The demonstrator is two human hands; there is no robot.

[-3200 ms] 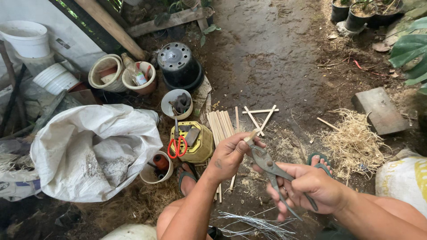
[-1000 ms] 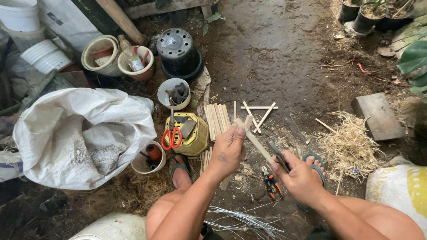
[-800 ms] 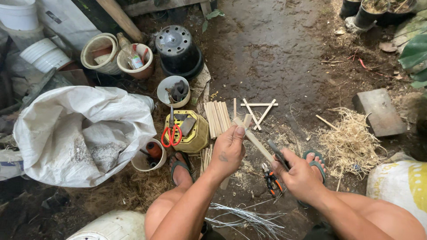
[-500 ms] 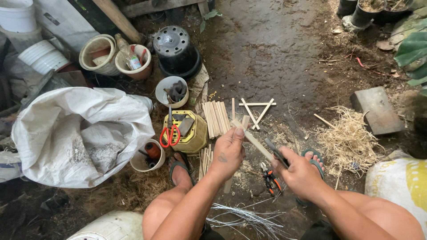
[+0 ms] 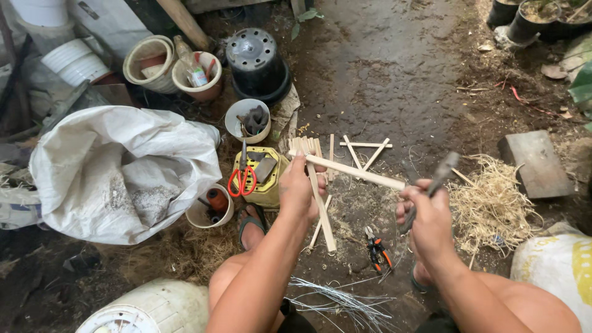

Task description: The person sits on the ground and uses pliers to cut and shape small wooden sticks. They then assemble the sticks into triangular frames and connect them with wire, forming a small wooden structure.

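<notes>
My left hand [image 5: 298,188] grips two pale bamboo sticks [image 5: 354,173] crossed over each other; one runs right toward my right hand, the other slants down toward the ground. My right hand [image 5: 427,216] is closed on a dark-handled blade tool [image 5: 441,171], blurred and pointing up to the right, and it touches the long stick's right end. More cut sticks [image 5: 362,150] lie on the dirt just beyond. Orange-handled pliers [image 5: 377,251] lie on the ground between my knees.
A yellow box [image 5: 265,188] with red scissors [image 5: 240,180] sits left of my hands, beside a white sack [image 5: 117,172] and several pots. Wood shavings [image 5: 490,200], a flat block [image 5: 535,163], a wire bundle [image 5: 336,300] and a white bucket [image 5: 145,308] surround me.
The pliers left my right hand and now lie on the ground. My right hand took the blade tool and has swung it up by the stick's end; my left hand keeps the sticks.
</notes>
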